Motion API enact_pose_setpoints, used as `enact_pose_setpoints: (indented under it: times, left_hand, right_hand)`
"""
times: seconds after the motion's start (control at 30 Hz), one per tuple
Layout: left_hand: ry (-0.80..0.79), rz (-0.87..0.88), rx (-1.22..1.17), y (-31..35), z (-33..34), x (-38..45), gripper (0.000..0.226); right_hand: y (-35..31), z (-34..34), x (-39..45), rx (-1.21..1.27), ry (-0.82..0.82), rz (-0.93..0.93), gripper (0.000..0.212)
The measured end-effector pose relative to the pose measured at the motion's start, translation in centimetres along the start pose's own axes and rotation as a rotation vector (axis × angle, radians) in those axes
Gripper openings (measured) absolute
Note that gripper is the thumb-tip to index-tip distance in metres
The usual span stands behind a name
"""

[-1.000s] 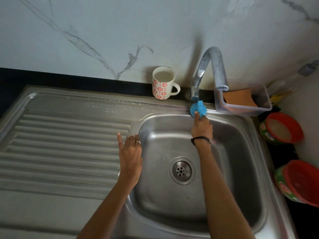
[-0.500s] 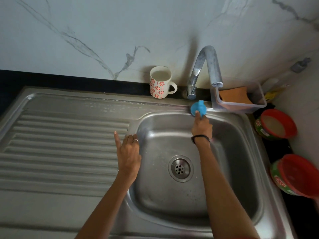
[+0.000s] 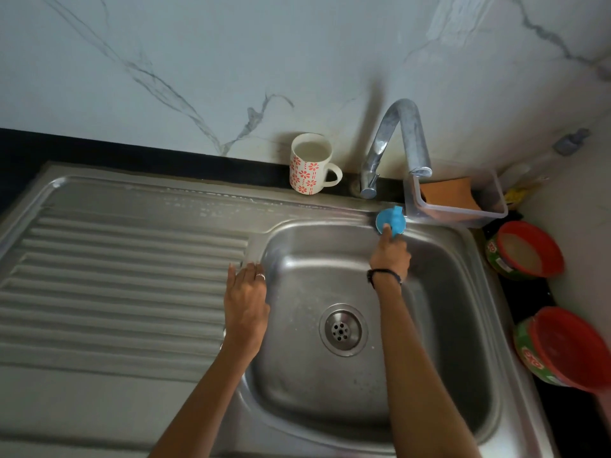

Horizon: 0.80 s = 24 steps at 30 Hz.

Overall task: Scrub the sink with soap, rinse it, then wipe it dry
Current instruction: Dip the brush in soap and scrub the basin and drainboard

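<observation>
Nearest me, my left hand [image 3: 246,307] lies flat and empty, fingers together, on the sink [image 3: 330,434] where the ribbed drainboard [image 3: 115,276] meets the basin's left rim; I read it as a brace. Further in, the drain [image 3: 343,329] sits mid-basin with faint wet speckles around it. My right hand [image 3: 390,254] reaches to the basin's far rim and closes on the blue scrubber [image 3: 390,221], which is pressed against that rim just below the tap [image 3: 396,143]. The scrubber looks light, small and probably slick with soap, so I would pinch it by the raised knob on its back and push with the fingertips. Steel is stiff and will take firm pressure. At the far edge a flowered mug [image 3: 310,163] stands left of the tap, and a clear tub [image 3: 459,200] holding an orange sponge [image 3: 449,193] sits at the far right corner.
</observation>
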<state>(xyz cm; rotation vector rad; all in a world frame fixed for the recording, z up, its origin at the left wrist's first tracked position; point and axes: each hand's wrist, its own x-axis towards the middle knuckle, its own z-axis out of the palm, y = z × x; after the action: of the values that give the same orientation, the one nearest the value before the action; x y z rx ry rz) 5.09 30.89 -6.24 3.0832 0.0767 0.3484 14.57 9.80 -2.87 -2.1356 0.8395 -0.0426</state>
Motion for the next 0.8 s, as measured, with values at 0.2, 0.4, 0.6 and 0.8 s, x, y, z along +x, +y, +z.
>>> enact_pose_setpoints:
  times: [0.2,0.4,0.6,0.8]
  left_hand:
    - [-0.002,-0.015,-0.055,-0.1,0.4,-0.1,0.061]
    - [-0.025,-0.045,-0.131,-0.1,0.7,-0.1,0.062]
    - [-0.041,-0.037,-0.144,0.0,0.3,-0.2,0.064]
    - [-0.077,-0.006,-0.095,-0.1,0.1,0.1,0.065]
  right_hand:
    - [-1.0,2.1,-2.0,-0.280,-0.242,-0.351,0.052]
    - [0.0,-0.4,0.0,-0.074,-0.052,-0.106,0.055]
    - [-0.3,0.8,-0.8,-0.208,-0.194,-0.319,0.055]
    - [1.4,0.0,-0.7,-0.137,-0.155,-0.180,0.056]
